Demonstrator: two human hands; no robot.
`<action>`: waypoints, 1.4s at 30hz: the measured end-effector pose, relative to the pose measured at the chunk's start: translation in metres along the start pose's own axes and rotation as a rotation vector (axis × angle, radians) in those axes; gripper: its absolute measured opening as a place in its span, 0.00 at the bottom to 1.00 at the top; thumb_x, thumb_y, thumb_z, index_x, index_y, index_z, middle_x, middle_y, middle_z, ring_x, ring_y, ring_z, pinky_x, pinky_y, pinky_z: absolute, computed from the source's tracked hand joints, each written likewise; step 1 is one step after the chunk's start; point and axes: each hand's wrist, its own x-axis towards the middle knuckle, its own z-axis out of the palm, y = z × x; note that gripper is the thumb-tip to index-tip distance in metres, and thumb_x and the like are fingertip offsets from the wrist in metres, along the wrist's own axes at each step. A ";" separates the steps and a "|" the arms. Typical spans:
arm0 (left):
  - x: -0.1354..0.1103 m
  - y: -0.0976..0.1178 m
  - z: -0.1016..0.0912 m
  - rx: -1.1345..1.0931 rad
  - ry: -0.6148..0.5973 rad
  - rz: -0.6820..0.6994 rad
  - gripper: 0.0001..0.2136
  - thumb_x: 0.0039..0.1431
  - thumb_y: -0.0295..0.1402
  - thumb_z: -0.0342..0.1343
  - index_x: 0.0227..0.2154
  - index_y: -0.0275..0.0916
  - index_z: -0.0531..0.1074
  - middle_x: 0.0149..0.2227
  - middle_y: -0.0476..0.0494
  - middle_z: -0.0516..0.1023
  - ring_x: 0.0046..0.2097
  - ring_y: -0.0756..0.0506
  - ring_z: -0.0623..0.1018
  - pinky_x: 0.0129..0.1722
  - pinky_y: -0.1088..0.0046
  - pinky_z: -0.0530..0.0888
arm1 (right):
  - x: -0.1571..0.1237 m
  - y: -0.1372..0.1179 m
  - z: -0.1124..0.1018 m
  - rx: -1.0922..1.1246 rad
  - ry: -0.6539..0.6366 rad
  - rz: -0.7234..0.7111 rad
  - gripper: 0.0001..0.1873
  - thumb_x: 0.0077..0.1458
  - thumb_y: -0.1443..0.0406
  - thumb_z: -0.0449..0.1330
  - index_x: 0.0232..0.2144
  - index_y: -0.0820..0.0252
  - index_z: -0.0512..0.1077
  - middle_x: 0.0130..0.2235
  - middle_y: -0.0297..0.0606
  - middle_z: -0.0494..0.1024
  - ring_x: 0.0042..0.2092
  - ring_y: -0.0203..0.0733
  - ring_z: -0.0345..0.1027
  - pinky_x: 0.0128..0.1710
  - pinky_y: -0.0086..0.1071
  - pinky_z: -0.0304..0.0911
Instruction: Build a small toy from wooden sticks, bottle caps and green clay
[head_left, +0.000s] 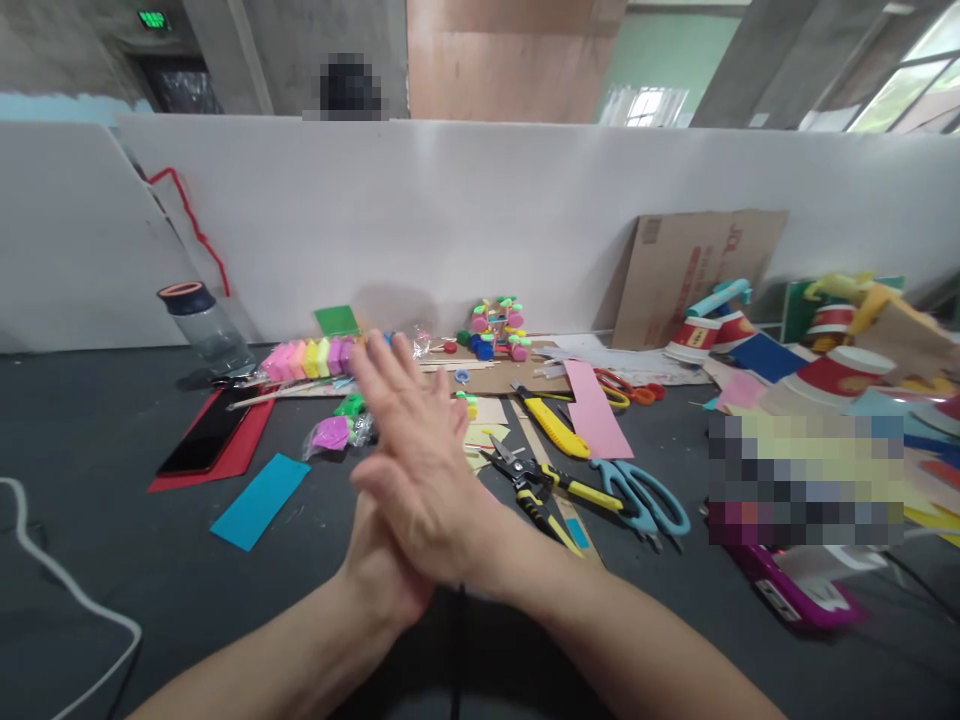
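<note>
My right hand lies across my left hand, palm against palm, over the near middle of the table. The right fingers are stretched out and point up and away from me. Most of the left hand is covered; only its heel, wrist and some straight fingertips show behind the right hand. Whether anything sits between the palms is hidden. Just beyond them runs a row of coloured clay-like blocks. A purple lump in clear wrap lies left of the hands, and wire cutters lie to their right.
A yellow utility knife, blue-handled scissors and pink paper lie right. Left are blue paper, a phone and a water bottle. A small colourful model stands near the white partition. Paper cups crowd the right.
</note>
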 end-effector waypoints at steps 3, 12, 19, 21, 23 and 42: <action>0.009 -0.008 -0.005 -0.099 -0.075 -0.164 0.26 0.69 0.43 0.43 0.68 0.53 0.53 0.71 0.49 0.58 0.71 0.39 0.56 0.69 0.54 0.56 | 0.004 0.014 0.004 -0.206 0.071 0.150 0.44 0.63 0.39 0.32 0.70 0.59 0.48 0.73 0.44 0.41 0.74 0.50 0.23 0.68 0.63 0.21; 0.020 -0.012 -0.014 -0.185 0.041 -0.305 0.18 0.69 0.31 0.44 0.57 0.45 0.71 0.51 0.41 0.79 0.50 0.44 0.80 0.50 0.68 0.78 | 0.004 0.023 0.000 -0.530 0.200 0.020 0.35 0.66 0.46 0.48 0.65 0.62 0.61 0.69 0.47 0.58 0.72 0.54 0.39 0.68 0.60 0.18; 0.040 -0.024 -0.030 -0.038 0.066 -0.355 0.09 0.63 0.20 0.49 0.37 0.32 0.74 0.25 0.49 0.73 0.22 0.56 0.71 0.21 0.85 0.69 | 0.010 0.066 -0.033 -0.375 0.367 0.172 0.16 0.68 0.59 0.50 0.47 0.59 0.76 0.56 0.44 0.77 0.61 0.48 0.65 0.66 0.54 0.47; 0.045 -0.023 -0.036 0.009 0.049 -0.395 0.08 0.66 0.23 0.49 0.33 0.31 0.73 0.20 0.54 0.65 0.17 0.57 0.62 0.13 0.86 0.57 | 0.010 0.073 -0.044 -0.310 0.397 0.210 0.18 0.69 0.59 0.49 0.44 0.60 0.76 0.49 0.43 0.81 0.52 0.44 0.74 0.56 0.43 0.64; 0.051 -0.019 -0.040 0.055 0.047 -0.384 0.11 0.68 0.27 0.48 0.31 0.32 0.72 0.16 0.59 0.56 0.14 0.58 0.54 0.11 0.85 0.48 | 0.009 0.077 -0.055 -0.258 0.393 0.248 0.20 0.69 0.58 0.47 0.41 0.61 0.76 0.41 0.41 0.83 0.43 0.42 0.77 0.44 0.36 0.70; 0.118 0.001 -0.098 0.765 0.129 -0.086 0.16 0.64 0.37 0.57 0.52 0.37 0.71 0.52 0.39 0.75 0.48 0.42 0.78 0.46 0.58 0.78 | -0.004 0.179 -0.035 -0.647 -0.373 0.597 0.19 0.63 0.58 0.60 0.53 0.60 0.70 0.54 0.43 0.73 0.51 0.47 0.71 0.49 0.47 0.70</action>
